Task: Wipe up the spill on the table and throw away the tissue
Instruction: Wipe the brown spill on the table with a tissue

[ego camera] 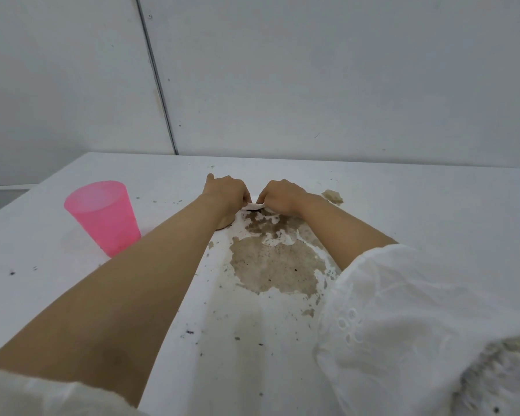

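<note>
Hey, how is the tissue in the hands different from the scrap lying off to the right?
The tissue is white, pinched between the left hand and right hand; the scrap is brownish and lies loose, untouched. The tissue sits at the far edge of the spill; the scrap lies apart from it. Both are on the table.

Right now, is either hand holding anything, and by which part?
Both: the left hand and right hand pinch a small white tissue by its upper edge, above the brown spill.

Both hands' fingers (246, 197) hide most of the tissue (252, 206).
</note>
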